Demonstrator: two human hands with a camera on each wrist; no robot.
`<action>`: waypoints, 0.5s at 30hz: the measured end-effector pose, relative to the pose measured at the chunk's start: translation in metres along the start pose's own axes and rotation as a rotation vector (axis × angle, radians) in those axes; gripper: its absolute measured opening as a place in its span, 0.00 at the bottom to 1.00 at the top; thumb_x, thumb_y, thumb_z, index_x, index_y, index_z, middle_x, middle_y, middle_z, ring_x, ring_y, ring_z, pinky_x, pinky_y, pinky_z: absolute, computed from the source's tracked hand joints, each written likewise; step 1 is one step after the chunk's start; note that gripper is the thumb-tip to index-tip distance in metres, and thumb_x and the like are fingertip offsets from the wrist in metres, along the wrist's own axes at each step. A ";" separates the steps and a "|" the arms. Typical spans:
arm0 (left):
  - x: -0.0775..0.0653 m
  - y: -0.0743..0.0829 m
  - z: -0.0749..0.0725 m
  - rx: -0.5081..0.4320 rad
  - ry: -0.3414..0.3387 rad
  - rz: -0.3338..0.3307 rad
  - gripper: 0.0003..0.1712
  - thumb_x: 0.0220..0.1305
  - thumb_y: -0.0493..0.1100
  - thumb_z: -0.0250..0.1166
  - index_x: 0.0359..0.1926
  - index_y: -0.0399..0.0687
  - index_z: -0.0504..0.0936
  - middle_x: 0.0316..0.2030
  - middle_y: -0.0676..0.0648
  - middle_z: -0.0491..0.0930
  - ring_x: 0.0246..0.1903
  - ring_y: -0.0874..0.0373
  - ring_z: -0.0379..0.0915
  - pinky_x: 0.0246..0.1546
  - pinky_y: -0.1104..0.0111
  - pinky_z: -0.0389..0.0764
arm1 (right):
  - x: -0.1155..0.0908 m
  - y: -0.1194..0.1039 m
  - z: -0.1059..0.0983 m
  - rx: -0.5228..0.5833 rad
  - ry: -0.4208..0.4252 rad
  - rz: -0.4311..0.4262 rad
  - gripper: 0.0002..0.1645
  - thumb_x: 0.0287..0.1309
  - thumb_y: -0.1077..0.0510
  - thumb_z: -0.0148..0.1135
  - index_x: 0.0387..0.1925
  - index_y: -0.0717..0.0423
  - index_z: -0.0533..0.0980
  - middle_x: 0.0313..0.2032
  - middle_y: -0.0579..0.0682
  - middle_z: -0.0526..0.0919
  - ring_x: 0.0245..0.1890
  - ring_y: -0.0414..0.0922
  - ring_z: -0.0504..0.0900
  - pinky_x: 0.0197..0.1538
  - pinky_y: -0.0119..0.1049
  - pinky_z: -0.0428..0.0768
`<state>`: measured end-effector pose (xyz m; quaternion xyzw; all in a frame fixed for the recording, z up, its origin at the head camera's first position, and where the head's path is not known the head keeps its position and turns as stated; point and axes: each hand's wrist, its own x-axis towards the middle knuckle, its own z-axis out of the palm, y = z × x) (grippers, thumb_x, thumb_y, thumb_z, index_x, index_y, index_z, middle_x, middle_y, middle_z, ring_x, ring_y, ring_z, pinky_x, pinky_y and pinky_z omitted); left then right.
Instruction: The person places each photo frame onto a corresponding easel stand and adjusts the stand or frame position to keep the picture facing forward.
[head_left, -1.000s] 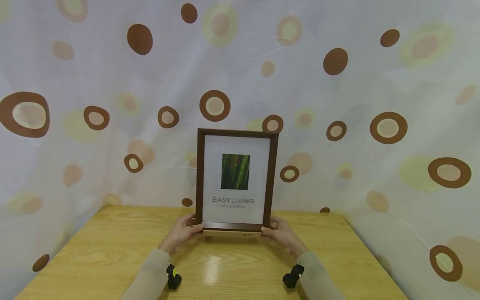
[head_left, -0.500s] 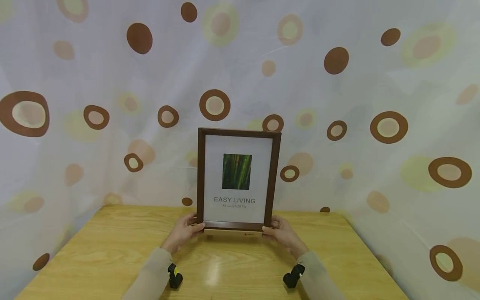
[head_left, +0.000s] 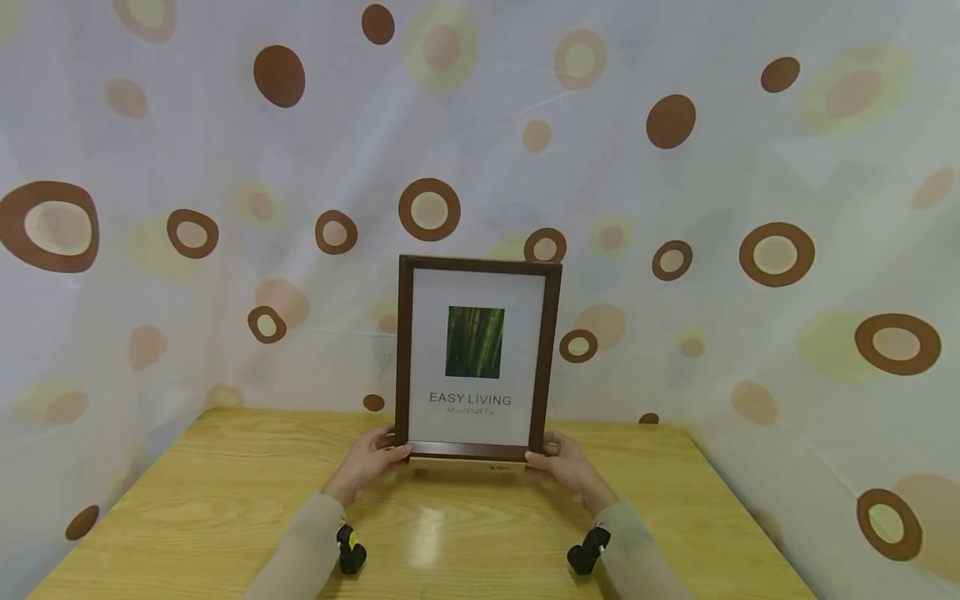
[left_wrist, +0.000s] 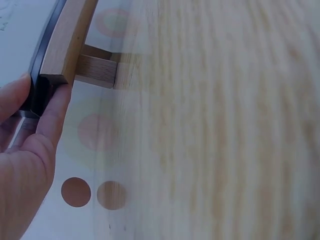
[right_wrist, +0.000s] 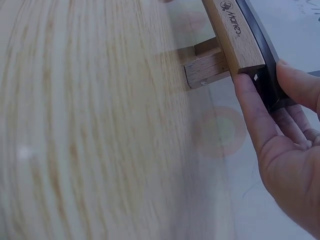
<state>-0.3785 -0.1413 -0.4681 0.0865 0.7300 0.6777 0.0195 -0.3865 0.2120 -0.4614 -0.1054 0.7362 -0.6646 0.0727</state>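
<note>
A dark brown picture frame (head_left: 478,358) with a white sheet, a green bamboo picture and the words "EASY LIVING" stands upright, leaning slightly back. Its lower edge rests on the pale wooden ledge (head_left: 465,464) of a small easel. My left hand (head_left: 365,463) grips the lower left corner, thumb in front and fingers behind and below. The lower right corner is held likewise by my right hand (head_left: 570,472). In the wrist views an index finger touches the end of the ledge on each side. Short wooden feet (left_wrist: 97,70) show under the ledge; the easel's back is hidden.
The glossy wooden table (head_left: 300,475) stretches out on both sides of the frame. Behind it hangs a pale sheet (head_left: 480,125) patterned with brown and yellow circles. Small black devices (head_left: 351,552) sit on both wrists.
The picture frame and the ledge under it have shifted very slightly to the right, the hands with them. Both hands keep the same grip on the lower corners.
</note>
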 end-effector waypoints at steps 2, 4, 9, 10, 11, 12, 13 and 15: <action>-0.001 0.001 -0.001 0.008 0.003 0.003 0.30 0.66 0.34 0.63 0.67 0.34 0.67 0.62 0.30 0.71 0.55 0.42 0.76 0.54 0.56 0.81 | 0.000 0.000 0.000 -0.004 -0.009 -0.003 0.28 0.62 0.62 0.65 0.58 0.72 0.64 0.51 0.64 0.79 0.45 0.49 0.84 0.54 0.48 0.83; -0.002 0.002 -0.002 0.028 0.003 0.009 0.29 0.65 0.34 0.64 0.65 0.33 0.69 0.60 0.31 0.73 0.55 0.43 0.76 0.54 0.56 0.82 | -0.001 -0.001 0.000 -0.016 -0.031 -0.006 0.32 0.62 0.61 0.64 0.61 0.73 0.63 0.55 0.68 0.76 0.48 0.51 0.83 0.56 0.49 0.81; -0.011 0.005 -0.007 0.215 -0.018 0.055 0.29 0.64 0.43 0.67 0.63 0.36 0.73 0.56 0.37 0.78 0.55 0.45 0.76 0.54 0.54 0.81 | -0.009 -0.005 -0.004 -0.168 -0.044 -0.004 0.41 0.66 0.53 0.61 0.70 0.72 0.56 0.66 0.72 0.64 0.58 0.59 0.77 0.59 0.50 0.79; -0.012 0.007 -0.008 0.256 -0.021 0.064 0.29 0.64 0.45 0.67 0.63 0.36 0.73 0.56 0.38 0.79 0.55 0.45 0.75 0.54 0.54 0.80 | -0.011 -0.007 -0.005 -0.203 -0.035 -0.004 0.42 0.67 0.52 0.60 0.71 0.71 0.55 0.68 0.72 0.63 0.60 0.60 0.75 0.60 0.50 0.79; -0.014 0.009 -0.010 0.286 -0.023 0.071 0.31 0.64 0.46 0.67 0.64 0.37 0.72 0.57 0.37 0.79 0.57 0.44 0.75 0.55 0.53 0.79 | -0.013 -0.008 -0.007 -0.235 -0.025 -0.005 0.41 0.68 0.51 0.58 0.71 0.71 0.55 0.69 0.71 0.62 0.62 0.61 0.74 0.60 0.51 0.78; -0.016 0.011 -0.012 0.311 -0.018 0.071 0.33 0.65 0.48 0.67 0.65 0.37 0.71 0.57 0.37 0.78 0.58 0.43 0.74 0.57 0.52 0.78 | -0.015 -0.010 -0.008 -0.259 -0.019 -0.006 0.40 0.69 0.50 0.57 0.71 0.70 0.56 0.69 0.70 0.61 0.63 0.62 0.72 0.62 0.51 0.77; -0.017 0.013 -0.013 0.326 -0.015 0.069 0.34 0.65 0.49 0.66 0.66 0.36 0.69 0.58 0.36 0.77 0.59 0.42 0.73 0.58 0.50 0.77 | -0.017 -0.013 -0.010 -0.279 -0.012 -0.009 0.39 0.70 0.50 0.55 0.71 0.69 0.56 0.70 0.70 0.60 0.65 0.63 0.69 0.63 0.52 0.76; -0.020 0.017 -0.017 0.354 -0.005 0.066 0.38 0.66 0.51 0.65 0.69 0.34 0.66 0.61 0.33 0.75 0.61 0.39 0.71 0.61 0.47 0.74 | -0.021 -0.017 -0.013 -0.316 -0.011 -0.021 0.36 0.73 0.51 0.52 0.71 0.69 0.57 0.70 0.68 0.61 0.68 0.64 0.65 0.66 0.55 0.71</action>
